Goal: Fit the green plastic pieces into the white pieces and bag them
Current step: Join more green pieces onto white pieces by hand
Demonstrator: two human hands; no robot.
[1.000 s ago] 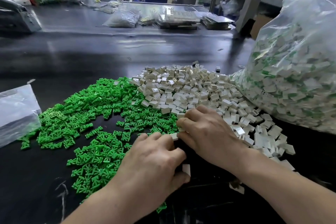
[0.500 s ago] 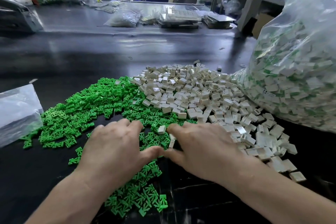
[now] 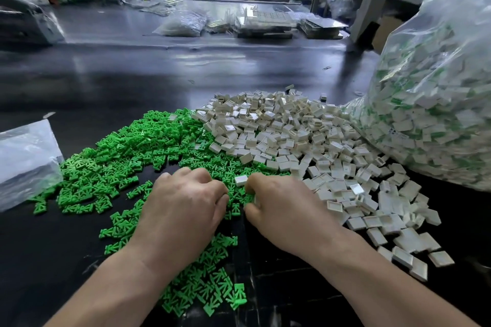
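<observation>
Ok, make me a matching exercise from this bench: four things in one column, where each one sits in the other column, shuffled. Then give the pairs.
Things
1. green pieces
2. white pieces
3. big stuffed bag
4. flat clear bag

Places
A. far right, bulging with white-and-green parts
B. left edge of the view, beside the green pieces
C. loose heap left of centre
D. loose heap right of centre, reaching the big stuffed bag

Pairs: 1-C, 2-D, 3-A, 4-B

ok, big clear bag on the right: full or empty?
Largely full: the clear bag bulges with white-and-green pieces, packed high.
</observation>
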